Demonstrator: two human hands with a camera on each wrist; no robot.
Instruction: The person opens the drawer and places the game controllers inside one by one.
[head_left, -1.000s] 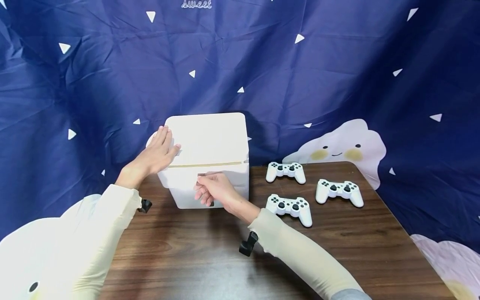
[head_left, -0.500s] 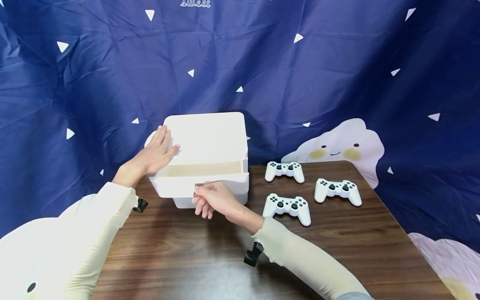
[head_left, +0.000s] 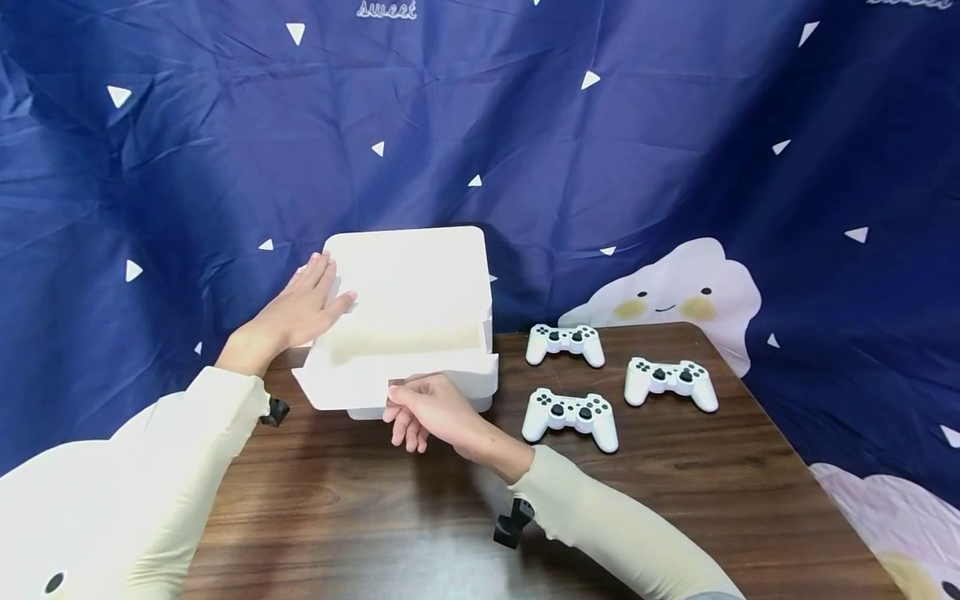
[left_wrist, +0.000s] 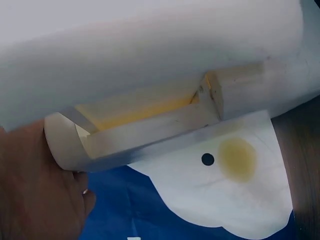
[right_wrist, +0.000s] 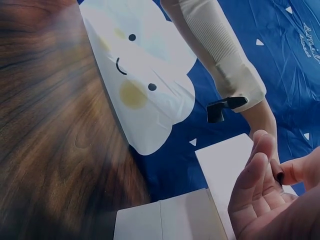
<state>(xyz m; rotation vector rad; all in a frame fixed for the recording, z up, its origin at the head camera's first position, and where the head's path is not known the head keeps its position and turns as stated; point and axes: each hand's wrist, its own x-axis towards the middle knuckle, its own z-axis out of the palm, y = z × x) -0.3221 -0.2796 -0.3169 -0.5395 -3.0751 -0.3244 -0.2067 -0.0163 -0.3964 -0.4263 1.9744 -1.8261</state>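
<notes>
Lower now, the flap [head_left: 339, 385] runs left-right, left of frame centre, its tab [head_left: 395, 382] pinched by the nearer right hand [head_left: 435, 412]; left hand [head_left: 294, 313], fingers straight, touches the box [head_left: 408, 275].

The white rectangular box [head_left: 408, 275] looks smooth and matt, the white two-handled game controllers [head_left: 572, 412] plastic, the dark-brown wood-grain tabletop [head_left: 360, 500] glossy (brightest near), the blue cloth backdrop [head_left: 450, 108] creased.
</notes>
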